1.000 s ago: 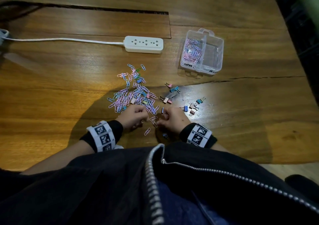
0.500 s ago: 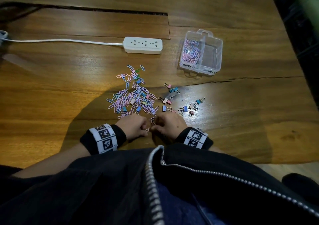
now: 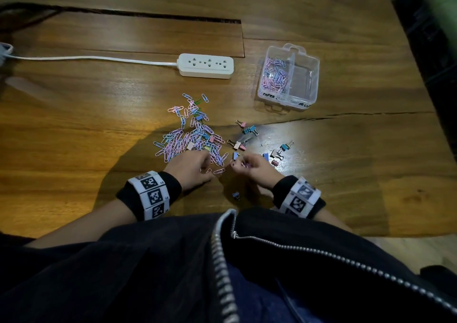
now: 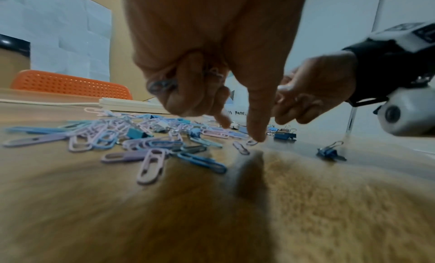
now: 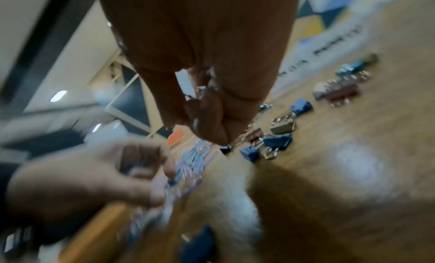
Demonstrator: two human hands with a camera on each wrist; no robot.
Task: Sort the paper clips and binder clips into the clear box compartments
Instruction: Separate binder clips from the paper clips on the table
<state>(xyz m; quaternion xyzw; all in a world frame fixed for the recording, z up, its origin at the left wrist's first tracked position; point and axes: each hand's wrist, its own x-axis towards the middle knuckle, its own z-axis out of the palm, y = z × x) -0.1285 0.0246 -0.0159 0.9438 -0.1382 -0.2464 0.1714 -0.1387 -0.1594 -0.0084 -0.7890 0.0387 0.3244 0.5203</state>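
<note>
A pile of pink, blue and purple paper clips (image 3: 190,137) lies on the wooden table (image 3: 74,129). Right of it, several small binder clips (image 3: 249,131) are scattered. My left hand (image 3: 193,166) is at the pile's near edge. In the left wrist view its curled fingers grip paper clips (image 4: 162,84) while one straight finger (image 4: 256,129) touches a loose clip on the table. My right hand (image 3: 252,168) hovers beside it, fingers curled round small clips (image 5: 204,88); a pink one shows at its fingertips. In the clear box (image 3: 288,101) at the back right, the left compartment holds paper clips.
A white power strip (image 3: 205,65) with its cable lies behind the pile. One blue binder clip (image 3: 236,195) sits alone close to my body. An orange perforated basket (image 4: 70,84) stands beyond the table. The table's right edge is near the box.
Both hands drew back toward me half a second ago, then moved forward again to the pile's near edge. The loose pink clip nearest me is gone from the table.
</note>
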